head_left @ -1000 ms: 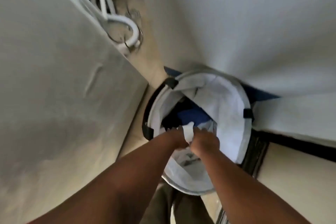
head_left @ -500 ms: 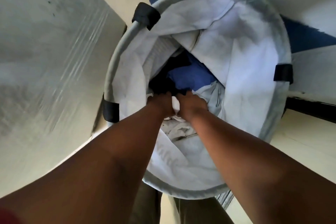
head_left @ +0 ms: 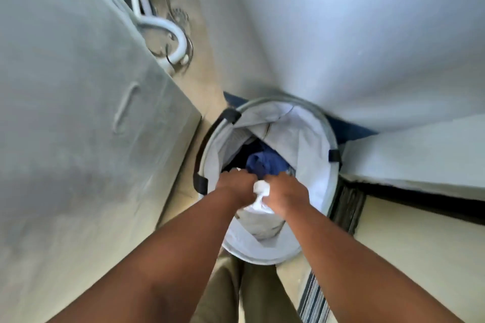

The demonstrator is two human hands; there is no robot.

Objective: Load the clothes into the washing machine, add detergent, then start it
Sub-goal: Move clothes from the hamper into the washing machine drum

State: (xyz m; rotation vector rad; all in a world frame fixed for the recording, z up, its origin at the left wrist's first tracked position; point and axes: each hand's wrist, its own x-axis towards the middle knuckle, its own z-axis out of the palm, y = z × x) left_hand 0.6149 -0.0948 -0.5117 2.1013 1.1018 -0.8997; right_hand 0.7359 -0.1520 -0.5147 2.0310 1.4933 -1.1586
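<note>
- Beige floor [head_left: 202,81] runs between a grey appliance side [head_left: 78,126] on the left and a white wall [head_left: 328,34] on the right.
- A round white laundry hamper [head_left: 309,144] stands on that floor against the wall, with a blue garment [head_left: 265,162] inside.
- Both hands reach into it: left hand [head_left: 236,182] and right hand [head_left: 286,191] are close together, each gripping a bunched white cloth [head_left: 261,187] at the hamper's mouth.
- White hoses [head_left: 168,31] lie behind the appliance.

The person's forearms [head_left: 183,252] are bare, with no sleeves, watch or rings showing. Below them, olive-khaki trousers [head_left: 236,288] cover both legs.
</note>
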